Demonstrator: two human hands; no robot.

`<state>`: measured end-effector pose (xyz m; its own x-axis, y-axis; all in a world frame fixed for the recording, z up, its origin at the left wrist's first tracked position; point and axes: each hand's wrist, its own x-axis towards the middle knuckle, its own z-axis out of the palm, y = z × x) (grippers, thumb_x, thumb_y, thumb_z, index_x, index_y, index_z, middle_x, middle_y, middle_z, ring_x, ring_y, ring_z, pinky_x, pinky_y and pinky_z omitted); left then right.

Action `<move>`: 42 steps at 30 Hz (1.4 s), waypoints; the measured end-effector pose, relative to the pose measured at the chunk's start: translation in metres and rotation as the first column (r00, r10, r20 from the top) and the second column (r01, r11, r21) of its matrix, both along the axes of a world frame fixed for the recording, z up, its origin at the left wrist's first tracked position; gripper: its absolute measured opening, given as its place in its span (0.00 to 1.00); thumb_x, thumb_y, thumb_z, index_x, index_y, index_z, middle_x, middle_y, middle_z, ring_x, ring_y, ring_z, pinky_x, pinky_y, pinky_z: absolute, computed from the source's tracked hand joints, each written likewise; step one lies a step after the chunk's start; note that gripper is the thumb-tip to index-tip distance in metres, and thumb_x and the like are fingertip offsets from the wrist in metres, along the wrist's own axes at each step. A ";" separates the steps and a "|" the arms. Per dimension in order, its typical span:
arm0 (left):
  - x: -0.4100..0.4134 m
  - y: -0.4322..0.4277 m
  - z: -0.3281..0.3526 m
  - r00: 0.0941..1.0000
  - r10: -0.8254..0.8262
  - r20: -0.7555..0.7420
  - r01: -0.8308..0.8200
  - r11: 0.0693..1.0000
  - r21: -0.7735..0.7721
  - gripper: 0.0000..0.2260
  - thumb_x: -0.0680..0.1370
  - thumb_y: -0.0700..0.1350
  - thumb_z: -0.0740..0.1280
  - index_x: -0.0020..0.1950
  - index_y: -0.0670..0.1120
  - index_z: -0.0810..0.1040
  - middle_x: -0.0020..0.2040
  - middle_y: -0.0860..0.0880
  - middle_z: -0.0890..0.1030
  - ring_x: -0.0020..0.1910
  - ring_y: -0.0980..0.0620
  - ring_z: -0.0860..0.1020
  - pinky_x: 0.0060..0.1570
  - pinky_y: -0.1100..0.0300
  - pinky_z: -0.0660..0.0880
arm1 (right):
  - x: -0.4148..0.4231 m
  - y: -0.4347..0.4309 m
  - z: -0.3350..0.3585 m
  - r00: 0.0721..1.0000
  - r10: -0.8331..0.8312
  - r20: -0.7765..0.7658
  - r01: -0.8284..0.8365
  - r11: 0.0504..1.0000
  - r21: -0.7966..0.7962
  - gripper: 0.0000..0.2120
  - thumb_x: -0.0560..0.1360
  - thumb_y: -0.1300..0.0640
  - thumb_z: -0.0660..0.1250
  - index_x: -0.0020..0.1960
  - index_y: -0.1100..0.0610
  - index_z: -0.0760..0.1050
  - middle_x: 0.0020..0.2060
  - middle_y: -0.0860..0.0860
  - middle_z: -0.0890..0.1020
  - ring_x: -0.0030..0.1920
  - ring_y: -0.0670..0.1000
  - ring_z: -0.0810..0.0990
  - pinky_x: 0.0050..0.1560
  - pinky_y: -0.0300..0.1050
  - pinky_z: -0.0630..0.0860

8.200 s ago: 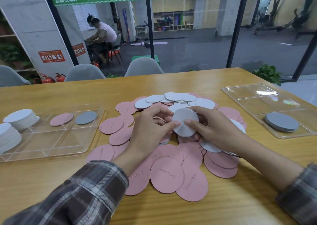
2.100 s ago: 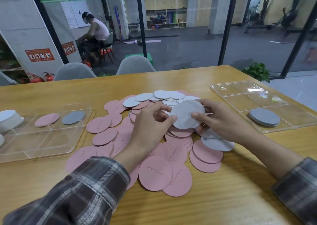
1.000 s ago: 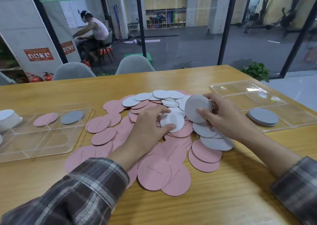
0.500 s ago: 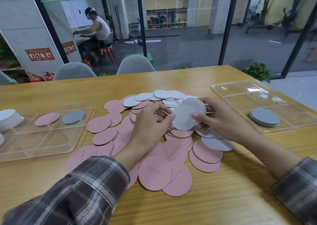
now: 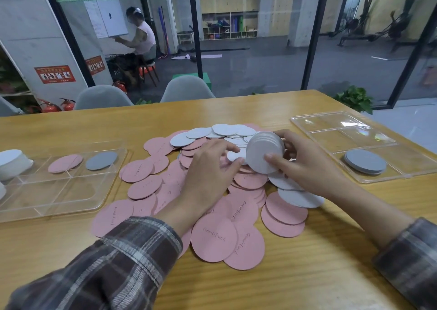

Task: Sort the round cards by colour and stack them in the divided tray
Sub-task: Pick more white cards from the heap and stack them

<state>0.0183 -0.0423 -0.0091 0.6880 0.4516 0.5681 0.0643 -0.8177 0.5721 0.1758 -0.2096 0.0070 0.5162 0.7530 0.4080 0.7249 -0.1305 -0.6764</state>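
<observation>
A heap of pink round cards and pale grey round cards covers the middle of the wooden table. My right hand grips a tilted stack of pale grey cards above the heap. My left hand pinches one pale grey card lying on the heap, right beside that stack. The divided tray on the right holds a low stack of darker grey cards. A second divided tray on the left holds one pink card and one dark grey card.
White card stacks stand at the far left edge, partly in the left tray. Grey chairs stand behind the table's far edge, before a glass wall. Bare table surface shows along the near edge.
Half a second ago my left hand was by the stack held in my right hand; now it is lower, pinching a card on the heap. The stack has tilted a little to the right.
</observation>
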 end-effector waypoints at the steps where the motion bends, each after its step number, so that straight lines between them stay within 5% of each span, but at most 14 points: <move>1: 0.000 0.003 -0.002 0.998 -0.016 -0.061 0.019 0.998 0.052 0.11 0.78 0.47 0.75 0.60 0.48 0.84 0.59 0.54 0.82 0.60 0.56 0.77 0.61 0.61 0.74 | 0.002 -0.001 0.002 0.999 -0.029 0.018 0.029 1.000 0.002 0.15 0.78 0.50 0.71 0.63 0.46 0.75 0.46 0.43 0.84 0.42 0.47 0.82 0.46 0.51 0.80; 3: -0.001 0.006 -0.004 0.977 -0.043 -0.208 0.062 0.994 0.085 0.15 0.81 0.48 0.72 0.67 0.48 0.82 0.67 0.53 0.81 0.69 0.51 0.75 0.71 0.53 0.70 | 0.004 -0.003 0.003 0.995 -0.081 0.057 0.082 0.997 -0.010 0.15 0.78 0.51 0.71 0.63 0.49 0.75 0.45 0.42 0.83 0.41 0.43 0.81 0.42 0.41 0.76; 6: -0.002 0.006 -0.005 0.959 -0.063 -0.277 0.089 0.993 0.080 0.12 0.83 0.50 0.68 0.64 0.48 0.83 0.61 0.53 0.83 0.62 0.50 0.78 0.65 0.48 0.73 | 0.004 -0.003 0.001 0.990 -0.101 0.103 0.109 0.991 -0.079 0.13 0.80 0.51 0.68 0.64 0.49 0.74 0.42 0.40 0.80 0.41 0.39 0.78 0.38 0.32 0.71; 13: -0.003 0.008 0.000 0.961 -0.052 -0.271 0.049 0.999 -0.015 0.06 0.83 0.53 0.67 0.49 0.53 0.80 0.43 0.56 0.80 0.46 0.56 0.77 0.48 0.53 0.74 | 0.004 -0.003 0.001 0.989 -0.098 0.110 0.109 0.989 -0.103 0.12 0.81 0.50 0.66 0.64 0.49 0.73 0.40 0.41 0.79 0.39 0.45 0.80 0.37 0.41 0.74; 20: -0.008 0.007 0.003 0.994 -0.079 -0.079 0.064 0.982 -0.181 0.08 0.72 0.43 0.80 0.45 0.48 0.83 0.49 0.53 0.81 0.47 0.59 0.78 0.45 0.73 0.71 | 0.009 -0.002 0.000 0.985 -0.162 0.049 0.166 0.984 -0.067 0.11 0.81 0.51 0.66 0.63 0.50 0.75 0.38 0.43 0.80 0.37 0.45 0.81 0.34 0.36 0.72; 28: -0.007 0.003 0.007 0.997 -0.075 0.006 0.072 0.925 -0.374 0.16 0.74 0.38 0.77 0.57 0.54 0.83 0.46 0.52 0.82 0.39 0.53 0.83 0.44 0.61 0.82 | 0.003 -0.001 0.001 0.993 -0.074 -0.091 0.071 0.997 -0.037 0.12 0.81 0.54 0.68 0.63 0.50 0.76 0.31 0.45 0.81 0.29 0.50 0.82 0.30 0.41 0.76; 35: -0.006 -0.004 0.008 0.996 -0.063 0.060 0.084 0.886 -0.457 0.09 0.77 0.39 0.76 0.55 0.48 0.83 0.46 0.46 0.83 0.35 0.50 0.86 0.42 0.52 0.86 | -0.006 -0.002 0.006 0.976 0.070 -0.205 -0.072 0.997 0.000 0.11 0.81 0.57 0.68 0.63 0.50 0.77 0.39 0.55 0.85 0.35 0.54 0.85 0.39 0.45 0.81; 42: -0.002 -0.011 0.008 0.995 0.003 0.096 0.025 0.957 -0.290 0.07 0.73 0.43 0.80 0.47 0.48 0.85 0.42 0.55 0.85 0.39 0.58 0.84 0.43 0.58 0.83 | -0.011 0.002 0.006 0.929 0.172 -0.327 -0.174 0.984 0.021 0.15 0.78 0.55 0.72 0.65 0.51 0.77 0.45 0.55 0.86 0.40 0.62 0.85 0.44 0.52 0.85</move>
